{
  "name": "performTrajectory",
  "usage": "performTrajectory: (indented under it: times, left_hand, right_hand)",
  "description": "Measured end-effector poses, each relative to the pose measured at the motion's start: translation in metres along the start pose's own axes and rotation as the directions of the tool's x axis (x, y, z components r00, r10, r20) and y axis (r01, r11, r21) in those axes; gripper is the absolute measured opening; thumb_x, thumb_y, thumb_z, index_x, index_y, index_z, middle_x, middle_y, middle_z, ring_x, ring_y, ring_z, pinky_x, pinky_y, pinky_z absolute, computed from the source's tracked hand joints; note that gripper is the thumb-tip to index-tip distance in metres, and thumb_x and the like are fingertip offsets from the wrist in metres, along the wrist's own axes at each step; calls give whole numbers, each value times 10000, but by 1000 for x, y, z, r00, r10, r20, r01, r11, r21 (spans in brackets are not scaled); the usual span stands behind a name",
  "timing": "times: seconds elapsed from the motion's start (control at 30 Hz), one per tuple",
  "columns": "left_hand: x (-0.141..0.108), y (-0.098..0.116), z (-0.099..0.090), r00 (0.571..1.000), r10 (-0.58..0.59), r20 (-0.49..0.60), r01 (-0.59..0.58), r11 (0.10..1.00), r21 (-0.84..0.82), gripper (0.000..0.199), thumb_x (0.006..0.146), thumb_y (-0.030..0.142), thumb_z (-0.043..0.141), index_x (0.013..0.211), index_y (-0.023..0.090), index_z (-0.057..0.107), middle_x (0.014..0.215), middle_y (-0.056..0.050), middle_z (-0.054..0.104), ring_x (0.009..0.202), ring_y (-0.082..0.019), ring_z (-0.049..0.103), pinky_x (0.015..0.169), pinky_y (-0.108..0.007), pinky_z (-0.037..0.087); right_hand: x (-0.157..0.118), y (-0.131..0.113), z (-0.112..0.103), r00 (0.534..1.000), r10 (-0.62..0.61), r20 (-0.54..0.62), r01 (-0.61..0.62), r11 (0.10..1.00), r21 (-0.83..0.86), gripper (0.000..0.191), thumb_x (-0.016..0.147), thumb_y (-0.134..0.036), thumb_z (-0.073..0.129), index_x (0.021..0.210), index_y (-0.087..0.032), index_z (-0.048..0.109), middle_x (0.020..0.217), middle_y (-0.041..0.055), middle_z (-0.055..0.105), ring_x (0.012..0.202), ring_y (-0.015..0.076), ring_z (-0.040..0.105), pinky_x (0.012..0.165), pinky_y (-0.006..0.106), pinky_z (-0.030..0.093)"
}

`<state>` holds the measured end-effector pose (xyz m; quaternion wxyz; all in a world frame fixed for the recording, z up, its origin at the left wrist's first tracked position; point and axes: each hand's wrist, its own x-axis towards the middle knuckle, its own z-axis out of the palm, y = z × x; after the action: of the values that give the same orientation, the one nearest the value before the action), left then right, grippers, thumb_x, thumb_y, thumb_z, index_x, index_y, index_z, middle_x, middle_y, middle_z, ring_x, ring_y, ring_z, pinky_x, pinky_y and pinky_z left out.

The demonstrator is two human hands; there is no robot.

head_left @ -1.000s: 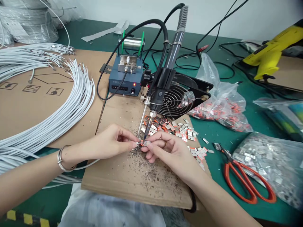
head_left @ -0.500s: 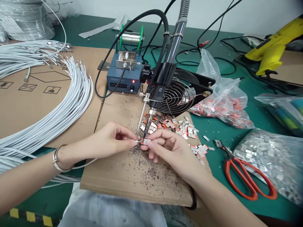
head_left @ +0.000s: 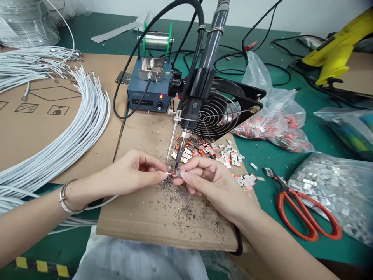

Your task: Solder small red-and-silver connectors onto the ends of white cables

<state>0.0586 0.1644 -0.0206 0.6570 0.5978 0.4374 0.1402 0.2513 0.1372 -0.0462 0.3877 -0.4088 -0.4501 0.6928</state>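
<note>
My left hand [head_left: 147,169] pinches the end of a white cable [head_left: 108,201], which trails back under the wrist. Between the thumb and fingertips of my right hand [head_left: 201,175] is a small metal-and-orange circuit board [head_left: 178,174]. The cable end and the board meet right under the tip of a soldering iron [head_left: 180,149] clamped on a stand. Beside the iron, a bent solder feed tube [head_left: 171,144] comes down to the same spot. Whether the tip touches the board I cannot tell.
Behind the hands stand a blue solder feeder [head_left: 148,91] and a black fan [head_left: 208,118]. Loose small boards [head_left: 230,155] lie on the cardboard [head_left: 140,229]. Red-handled scissors [head_left: 309,214] and bagged parts [head_left: 335,190] are at right; a bundle of white cables [head_left: 90,132] curves at left.
The view has shifted slightly. Both hands keep their pinch near the iron tip, and the board in my right hand appears slightly turned.
</note>
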Motion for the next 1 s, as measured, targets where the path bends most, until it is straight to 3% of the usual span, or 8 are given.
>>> performTrajectory:
  times: [0.23,0.5,0.83,1.0]
  left_hand:
    - [2,0,1,1000,-7,-21,7,1000,8,148,773,225,579,796,95,647,515,68,441,394,-29,340,349,-153,259]
    - [1,1,-3,1000,5,-18,-4,1000,19,150,770,218,574,805,94,651,475,77,419,382,-34,333,339,-155,246]
    - [3,0,-2,1000,-4,-22,6,998,70,169,771,221,570,835,98,668,490,70,450,366,-33,340,338,-165,257]
    - [4,-3,-2,999,36,-31,-32,993,115,196,766,238,575,830,94,690,558,26,555,448,-48,371,424,-175,298]
  right_hand:
    - [0,0,2,998,28,-57,-30,999,-33,191,713,-304,727,722,-169,592,662,42,687,443,76,518,379,163,354]
    - [1,1,2,999,-3,-37,0,998,-66,192,721,-317,714,741,-168,596,652,43,685,470,89,538,385,171,355]
    - [2,0,2,998,15,-66,-20,997,-81,191,708,-306,713,750,-166,590,644,40,675,409,66,465,373,177,359]
    - [1,1,2,998,19,-66,-24,997,-77,154,711,-264,706,740,-161,596,659,45,684,521,94,578,390,153,375]
